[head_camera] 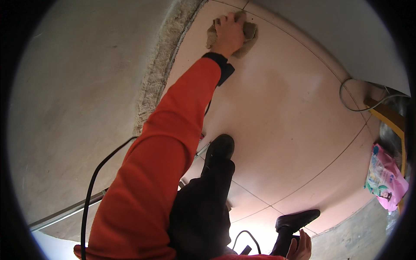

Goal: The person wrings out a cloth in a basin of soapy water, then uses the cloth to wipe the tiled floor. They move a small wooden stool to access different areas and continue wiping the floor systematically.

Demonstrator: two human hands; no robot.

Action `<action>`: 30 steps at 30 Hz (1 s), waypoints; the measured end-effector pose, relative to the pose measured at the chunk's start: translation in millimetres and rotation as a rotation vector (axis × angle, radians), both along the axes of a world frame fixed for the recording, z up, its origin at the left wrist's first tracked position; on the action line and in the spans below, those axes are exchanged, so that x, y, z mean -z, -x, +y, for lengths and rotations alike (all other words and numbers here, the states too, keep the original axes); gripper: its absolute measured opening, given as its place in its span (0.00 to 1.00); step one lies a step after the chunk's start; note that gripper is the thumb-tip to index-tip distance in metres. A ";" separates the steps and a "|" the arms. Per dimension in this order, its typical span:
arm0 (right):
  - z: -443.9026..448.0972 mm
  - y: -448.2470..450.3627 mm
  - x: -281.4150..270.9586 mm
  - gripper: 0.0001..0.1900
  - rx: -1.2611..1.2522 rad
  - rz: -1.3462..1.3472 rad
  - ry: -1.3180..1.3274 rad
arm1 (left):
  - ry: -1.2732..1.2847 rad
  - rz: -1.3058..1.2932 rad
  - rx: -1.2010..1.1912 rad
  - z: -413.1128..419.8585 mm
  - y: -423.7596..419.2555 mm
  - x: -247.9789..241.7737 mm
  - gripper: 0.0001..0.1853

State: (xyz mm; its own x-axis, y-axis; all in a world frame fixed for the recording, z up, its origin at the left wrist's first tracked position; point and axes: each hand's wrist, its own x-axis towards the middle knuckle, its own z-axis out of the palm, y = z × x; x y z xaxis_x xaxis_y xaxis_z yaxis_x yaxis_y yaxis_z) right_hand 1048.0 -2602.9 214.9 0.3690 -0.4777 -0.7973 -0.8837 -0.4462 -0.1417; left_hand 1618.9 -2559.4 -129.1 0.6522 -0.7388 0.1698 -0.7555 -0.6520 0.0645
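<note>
At the top, my left hand (229, 35) presses a crumpled brown cloth (248, 48) onto the pinkish floor tile (276, 107). Its fingers are bent over the cloth. A black band with a small dark box (224, 70) circles that wrist, below which runs an orange-red sleeve. My right hand (302, 245) shows partly at the bottom edge, beside my lower leg and black shoe (297, 219). Something dark lies by its fingers, and I cannot tell whether it is held. Darker, damp-looking patches mark the tile around the middle.
A rough, broken mortar edge (156, 68) borders the tile beside a grey surface (81, 71) at left. A black cable (91, 182) loops by my sleeve. To the right are a pink plastic package (388, 178), a yellowish bar (386, 115) and a thin grey cable (342, 96).
</note>
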 end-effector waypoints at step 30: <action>7.3 -1.0 5.0 0.20 -0.067 -0.051 0.020 | -0.014 0.009 0.180 -2.4 3.3 -15.9 0.33</action>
